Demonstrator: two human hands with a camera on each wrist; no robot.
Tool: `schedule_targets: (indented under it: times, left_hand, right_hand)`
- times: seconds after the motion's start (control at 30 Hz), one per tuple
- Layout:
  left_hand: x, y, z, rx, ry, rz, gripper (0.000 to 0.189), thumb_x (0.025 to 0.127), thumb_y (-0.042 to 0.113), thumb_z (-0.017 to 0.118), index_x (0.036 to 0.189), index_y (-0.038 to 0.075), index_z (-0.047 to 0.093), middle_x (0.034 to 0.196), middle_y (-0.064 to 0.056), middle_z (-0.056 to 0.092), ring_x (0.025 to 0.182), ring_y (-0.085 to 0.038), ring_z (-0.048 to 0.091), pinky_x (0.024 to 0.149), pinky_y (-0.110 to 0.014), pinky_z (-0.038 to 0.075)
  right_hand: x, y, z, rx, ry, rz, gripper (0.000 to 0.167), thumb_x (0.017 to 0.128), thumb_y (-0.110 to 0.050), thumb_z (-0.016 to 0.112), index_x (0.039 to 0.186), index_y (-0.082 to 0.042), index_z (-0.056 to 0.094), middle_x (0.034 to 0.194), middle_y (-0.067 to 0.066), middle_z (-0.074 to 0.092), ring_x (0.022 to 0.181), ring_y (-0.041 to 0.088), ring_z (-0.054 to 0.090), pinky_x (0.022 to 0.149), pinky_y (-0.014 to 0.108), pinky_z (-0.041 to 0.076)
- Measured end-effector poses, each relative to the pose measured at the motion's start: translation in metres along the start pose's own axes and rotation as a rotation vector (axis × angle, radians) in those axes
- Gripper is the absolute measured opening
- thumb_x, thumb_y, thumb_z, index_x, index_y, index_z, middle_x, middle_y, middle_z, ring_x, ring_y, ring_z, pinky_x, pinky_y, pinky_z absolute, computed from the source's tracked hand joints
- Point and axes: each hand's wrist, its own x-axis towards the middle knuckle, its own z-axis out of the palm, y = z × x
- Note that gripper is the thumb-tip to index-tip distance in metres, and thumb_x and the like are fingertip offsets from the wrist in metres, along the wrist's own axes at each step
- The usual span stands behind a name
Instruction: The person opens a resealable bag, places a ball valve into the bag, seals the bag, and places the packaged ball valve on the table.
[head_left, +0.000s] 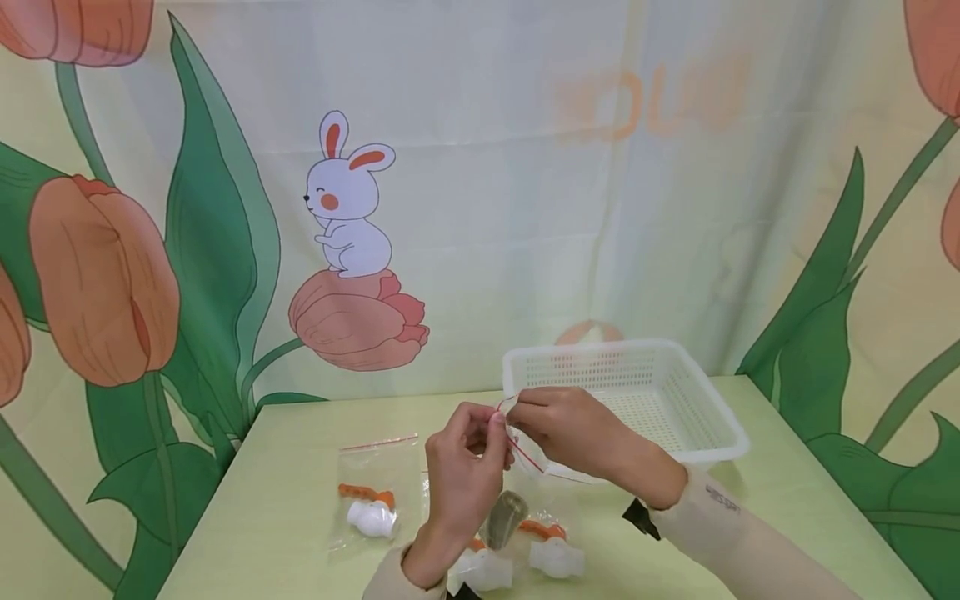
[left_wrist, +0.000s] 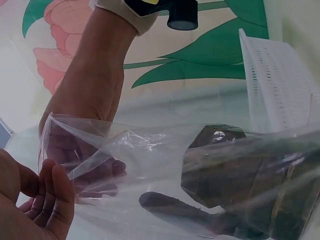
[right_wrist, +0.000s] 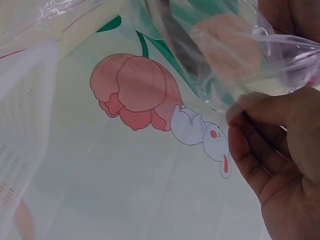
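A clear zip bag (left_wrist: pixel 145 150) with a red strip along its mouth hangs from both hands. Inside it is a dark grey plastic fitting (left_wrist: pixel 215 172) with a handle-like bar, seen also below the hands in the head view. My left hand (head_left: pixel 467 462) pinches the bag's top edge between thumb and fingers. Just to its right, my right hand (head_left: pixel 573 425) pinches the same edge further along. Beneath them on the table lie white valves (head_left: pixel 557 557) with orange handles, bagged in clear plastic. My left forearm partly covers another white valve (head_left: pixel 483 571).
A white perforated basket (head_left: pixel 723 417) stands behind my right hand at the back right of the table. To the left lies a zip bag (head_left: pixel 375 467) holding a white valve with an orange handle. A printed curtain (head_left: pixel 465 208) hangs behind the table.
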Motion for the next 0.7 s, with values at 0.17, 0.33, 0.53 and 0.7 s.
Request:
schedule_targets:
  times: [0.17,0.33,0.53,0.7]
  left_hand:
    - [-0.002,0.004,-0.003,-0.053,0.032,-0.039,0.005,0.094,0.003,0.062,0.090,0.001,0.061,0.064,-0.008,0.068,0.048,-0.013,0.063,0.050,-0.022,0.055]
    - [-0.001,0.005,-0.003,-0.083,0.050,-0.065,0.008,0.095,0.005,0.061,0.091,-0.001,0.061,0.067,-0.011,0.071,0.053,-0.015,0.068,0.053,-0.028,0.057]
    - [0.002,0.000,0.000,-0.097,0.092,-0.071,0.010,0.097,0.007,0.060,0.092,-0.002,0.062,0.070,-0.013,0.071,0.058,-0.017,0.070,0.058,-0.028,0.059]
    - [0.003,-0.002,0.003,-0.103,0.113,-0.066,0.011,0.097,0.009,0.060,0.093,-0.001,0.062,0.073,-0.013,0.072,0.061,-0.017,0.071,0.061,-0.029,0.059]
  right_hand:
    - [-0.006,-0.006,-0.012,0.060,0.179,0.081,0.013,0.082,-0.003,0.073,0.089,-0.014,0.069,0.082,-0.006,0.067,0.071,0.006,0.063,0.064,0.019,0.052]
    - [-0.016,-0.020,-0.018,0.143,0.438,0.227,0.008,0.091,-0.012,0.064,0.085,-0.012,0.070,0.079,-0.005,0.068,0.071,0.007,0.064,0.065,0.022,0.053]
    - [-0.031,-0.034,-0.007,0.193,0.553,0.372,0.007,0.087,-0.010,0.065,0.081,-0.015,0.068,0.074,-0.007,0.066,0.066,0.006,0.059,0.062,0.020,0.051]
    - [-0.040,-0.039,0.003,0.289,0.446,0.541,0.008,0.084,-0.011,0.073,0.084,-0.019,0.070,0.075,-0.009,0.067,0.068,0.003,0.061,0.062,0.018,0.051]
